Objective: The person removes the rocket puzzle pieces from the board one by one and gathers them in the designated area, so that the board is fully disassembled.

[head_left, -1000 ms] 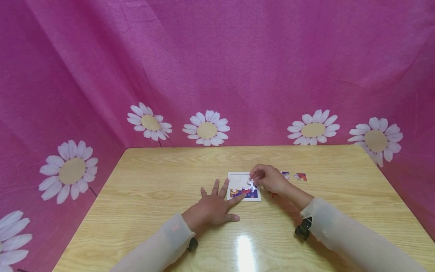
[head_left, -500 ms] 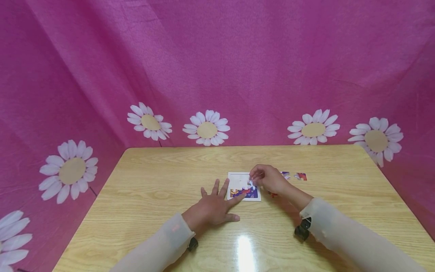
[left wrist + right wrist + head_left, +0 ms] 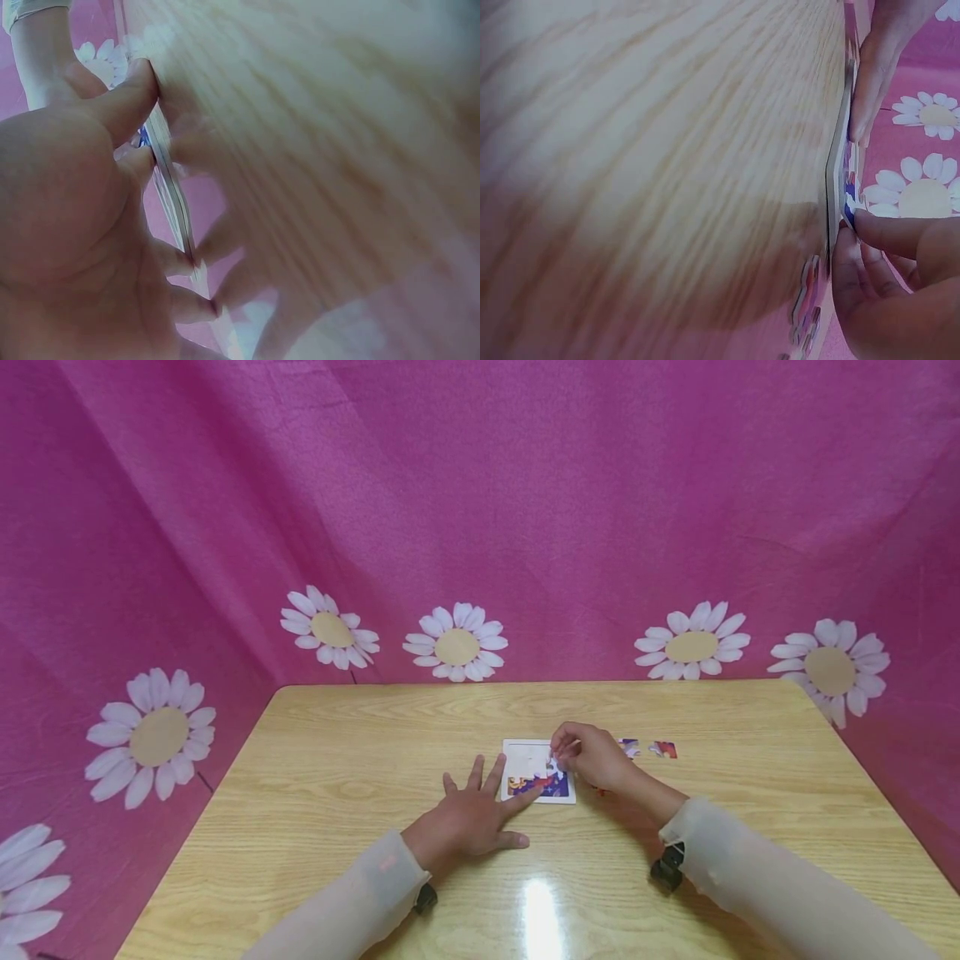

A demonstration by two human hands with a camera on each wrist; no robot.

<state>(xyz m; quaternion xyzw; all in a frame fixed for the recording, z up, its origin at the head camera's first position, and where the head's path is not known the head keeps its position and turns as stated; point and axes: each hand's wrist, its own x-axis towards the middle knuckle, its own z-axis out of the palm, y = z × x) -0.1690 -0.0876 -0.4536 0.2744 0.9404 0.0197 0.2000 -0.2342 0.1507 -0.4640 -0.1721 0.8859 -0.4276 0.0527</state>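
A small white-framed jigsaw puzzle board (image 3: pixel 525 753) lies on the table, its near part filled with purple, red and orange pieces. My left hand (image 3: pixel 471 820) rests palm down with fingers spread; one finger lies across the filled part, and others touch the board's left side. At the board's right side my right hand (image 3: pixel 598 758) pinches a puzzle piece (image 3: pixel 849 214) between thumb and fingers, low over the board. Much of that piece is hidden by the fingers. In the left wrist view, the left fingertips (image 3: pixel 184 262) reach the table and the thin board edge.
Loose puzzle pieces lie right of the board: a purple and white one (image 3: pixel 629 747), a red one (image 3: pixel 664 749), and one (image 3: pixel 602 791) mostly hidden under the right hand. The wooden table (image 3: pixel 360 752) meets a pink daisy-print curtain (image 3: pixel 525 527) at its far edge.
The pinched piece has tilted and lowered slightly at the board's right side. My right hand has shifted only a little, covering more of the loose piece beneath it. The left hand stays put.
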